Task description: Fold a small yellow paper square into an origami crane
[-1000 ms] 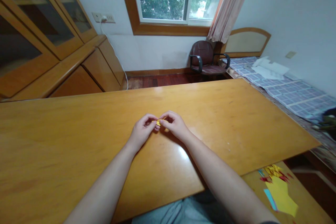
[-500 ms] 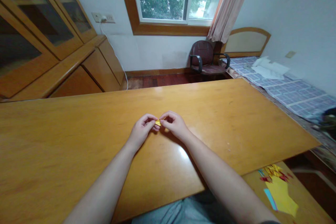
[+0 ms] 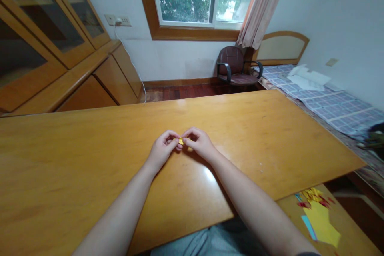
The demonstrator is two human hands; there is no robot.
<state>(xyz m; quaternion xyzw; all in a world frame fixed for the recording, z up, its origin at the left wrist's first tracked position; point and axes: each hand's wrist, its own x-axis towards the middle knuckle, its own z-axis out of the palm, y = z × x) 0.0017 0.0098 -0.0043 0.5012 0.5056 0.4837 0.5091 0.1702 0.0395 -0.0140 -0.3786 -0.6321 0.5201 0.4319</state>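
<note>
A small piece of yellow paper (image 3: 181, 141), seemingly folded, is pinched between my two hands just above the middle of the table. My left hand (image 3: 163, 147) grips its left side between thumb and fingers. On the other side, my right hand (image 3: 199, 143) holds the paper with thumb and forefinger, the fingertips of both hands nearly meeting. Most of the paper is hidden by the fingers, so its exact shape cannot be made out.
The wooden table (image 3: 90, 160) spreads under my arms. At the lower right, a lower surface bears yellow paper (image 3: 322, 224), a light blue strip (image 3: 309, 227) and a pile of yellow and red pieces (image 3: 313, 196). Beyond stand a chair (image 3: 232, 66) and a bed (image 3: 333, 100).
My fingers have shifted very slightly on the yellow paper, and the left fingertips sit a little closer together. Everything else looks the same.
</note>
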